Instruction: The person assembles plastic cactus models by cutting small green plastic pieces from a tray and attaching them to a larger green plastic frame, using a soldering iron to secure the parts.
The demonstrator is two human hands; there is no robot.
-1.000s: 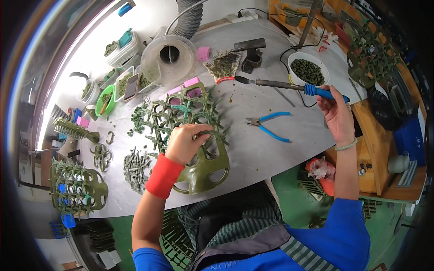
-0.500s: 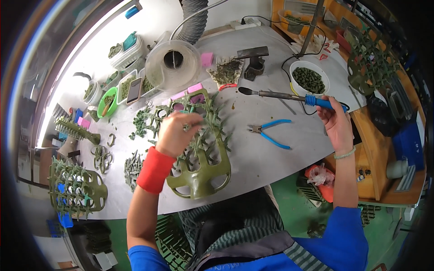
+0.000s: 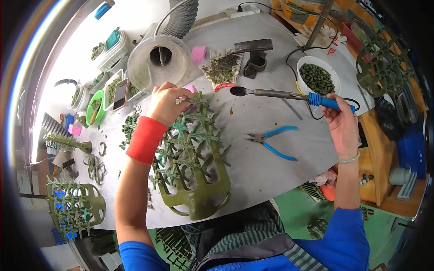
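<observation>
My left hand [image 3: 167,104] just moved to the green rack's [image 3: 197,198] far end, left of centre on the surface [image 3: 255,178]; work's there now. Fingers near together, can't tell on what. Right hand [image 3: 342,131] clamps blue-handled tool [image 3: 289,95].

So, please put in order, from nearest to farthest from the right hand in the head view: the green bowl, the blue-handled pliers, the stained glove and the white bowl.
1. White bowl, just beyond the right hand.
2. Blue-handled pliers, to the hand's left.
3. Stained glove, farther left and beyond the pliers.
4. Green bowl, far over on the left.
</observation>
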